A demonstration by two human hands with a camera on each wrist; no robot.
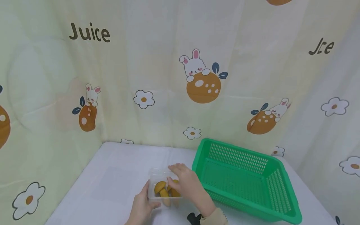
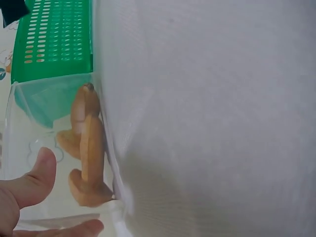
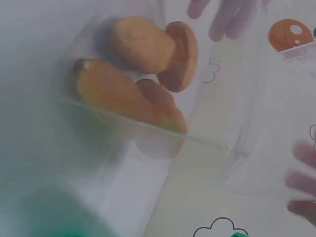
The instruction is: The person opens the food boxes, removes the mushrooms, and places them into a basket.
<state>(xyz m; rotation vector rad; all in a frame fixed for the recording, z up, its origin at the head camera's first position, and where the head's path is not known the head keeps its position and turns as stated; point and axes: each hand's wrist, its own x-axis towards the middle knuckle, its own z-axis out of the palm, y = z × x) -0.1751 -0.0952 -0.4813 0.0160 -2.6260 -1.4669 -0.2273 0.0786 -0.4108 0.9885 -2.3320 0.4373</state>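
Observation:
A clear plastic box [image 1: 151,197] stands on the white table with brown mushrooms [image 1: 161,189] inside. Two mushrooms show through its wall in the left wrist view, one stem [image 2: 93,148] upright there. My left hand [image 1: 142,204] is at the box's left front corner, its fingers along the left side and the thumb by the front wall. Over the right part of the box is my right hand [image 1: 187,184], fingers apart and partly covering one mushroom. Blurred fingers [image 3: 302,180] at the right edge of the right wrist view hold nothing visible.
A green perforated basket [image 1: 239,200] stands right of the box, close to my right forearm. A black object [image 1: 194,218] shows beside the right sleeve. Behind the white table [image 1: 118,175] hangs a printed curtain [image 1: 163,72] with rabbits and flowers.

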